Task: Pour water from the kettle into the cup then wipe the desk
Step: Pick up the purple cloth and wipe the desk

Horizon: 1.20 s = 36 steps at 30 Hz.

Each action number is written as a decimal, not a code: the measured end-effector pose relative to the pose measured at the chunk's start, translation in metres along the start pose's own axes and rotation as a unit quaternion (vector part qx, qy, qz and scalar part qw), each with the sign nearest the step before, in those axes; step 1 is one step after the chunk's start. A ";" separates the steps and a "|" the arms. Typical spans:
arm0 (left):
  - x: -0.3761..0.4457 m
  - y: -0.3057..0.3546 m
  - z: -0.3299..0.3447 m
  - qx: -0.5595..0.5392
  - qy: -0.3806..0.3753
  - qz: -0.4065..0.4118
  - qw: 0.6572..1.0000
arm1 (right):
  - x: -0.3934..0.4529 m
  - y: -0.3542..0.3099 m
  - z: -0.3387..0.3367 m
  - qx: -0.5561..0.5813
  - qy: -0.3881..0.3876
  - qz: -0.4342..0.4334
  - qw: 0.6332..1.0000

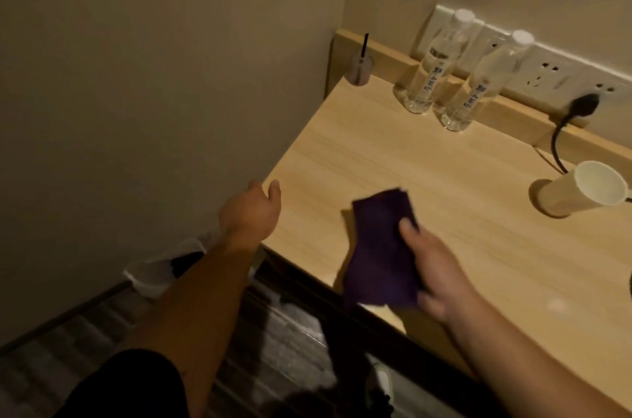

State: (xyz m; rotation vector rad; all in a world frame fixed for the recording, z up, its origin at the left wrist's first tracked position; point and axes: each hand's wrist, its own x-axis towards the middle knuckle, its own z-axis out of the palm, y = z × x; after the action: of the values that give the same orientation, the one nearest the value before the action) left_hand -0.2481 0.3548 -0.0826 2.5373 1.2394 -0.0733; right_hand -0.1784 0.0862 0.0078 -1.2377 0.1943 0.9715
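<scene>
At the far left, low by the wall, a white bin (154, 272) with something dark inside stands on the floor (68, 342), partly hidden behind the person's left forearm; a dark sleeve covers the upper arm at the bottom edge; the left hand (251, 209) hangs just off the left corner of the desk (393, 157), palm turned inward, fingers loosely spread and grasping nothing; the desk itself is pale wood with a raised back rail, set into a corner of plain walls; at its back left corner stands a small purplish jar (359, 70) with a thin black stick rising from it; further right, the purple cloth (381, 246) lies partly on the wood near the front edge, its lower end drooping over that edge; the right hand (434, 267) grips the cloth from the right, thumb pressed on top of the fabric and the other fingers curled beneath it; the picture is blurred here, so whether the cloth presses flat on the surface cannot be told; behind, near the rail, two clear water bottles (434, 72) with white caps stand upright side by side, just apart; on the wall beyond them runs a white socket strip (547, 70) with a black plug (581, 104) in it, its cord trailing down onto the desk; at the far right a paper cup (581, 190) stands upright on the desk, well apart from the cloth; its contents cannot be made out; the kettle is out of view
</scene>
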 end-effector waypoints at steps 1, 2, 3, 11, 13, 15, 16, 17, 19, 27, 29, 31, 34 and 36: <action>0.001 -0.001 0.001 0.000 0.004 0.000 1.000 | 0.012 -0.020 -0.001 0.005 0.011 -0.021 1.000; 0.002 -0.002 0.003 0.002 0.006 0.000 1.000 | 0.028 -0.042 0.000 -0.021 0.019 -0.056 0.998; 0.003 -0.003 0.005 0.006 0.006 -0.002 1.000 | 0.047 -0.063 0.002 -0.074 0.028 -0.100 0.992; 0.008 -0.008 0.011 -0.004 -0.016 -0.035 0.999 | 0.228 -0.139 0.009 -0.763 -0.046 -0.389 0.514; 0.008 -0.009 0.012 -0.022 -0.017 -0.033 0.999 | 0.250 -0.127 0.003 -0.799 -0.070 -0.364 0.474; 0.007 -0.008 0.011 -0.026 -0.009 -0.025 0.999 | 0.259 -0.121 -0.004 -0.798 -0.073 -0.367 0.472; 0.006 -0.008 0.011 -0.026 -0.001 -0.022 0.999 | 0.258 -0.120 -0.006 -0.797 -0.079 -0.370 0.470; 0.004 -0.008 0.010 -0.025 0.007 -0.020 0.999 | 0.256 -0.120 -0.009 -0.797 -0.088 -0.372 0.467; 0.003 -0.007 0.010 -0.023 0.019 -0.014 0.999 | 0.244 -0.116 -0.014 -0.793 -0.099 -0.372 0.473; 0.007 -0.007 0.015 0.022 0.036 -0.005 0.999 | 0.092 -0.030 -0.071 -0.751 -0.132 -0.370 0.531; 0.005 -0.008 0.014 0.010 0.037 -0.004 0.999 | 0.046 0.000 -0.089 -0.748 -0.143 -0.355 0.542; 0.006 -0.006 0.012 0.006 0.027 -0.004 1.000 | 0.001 0.029 -0.108 -0.745 -0.147 -0.345 0.552; 0.004 -0.001 0.009 -0.011 0.015 -0.009 1.000 | -0.058 0.062 -0.124 -0.735 -0.140 -0.321 0.580; 0.001 0.002 0.006 -0.019 0.009 -0.017 1.000 | -0.084 0.073 -0.124 -0.700 -0.116 -0.292 0.641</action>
State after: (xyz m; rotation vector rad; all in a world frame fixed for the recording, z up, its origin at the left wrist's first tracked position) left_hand -0.2453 0.3528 -0.0876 2.4913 1.2775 -0.0352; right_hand -0.2364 -0.0635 -0.0378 -2.3019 -1.3804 0.5610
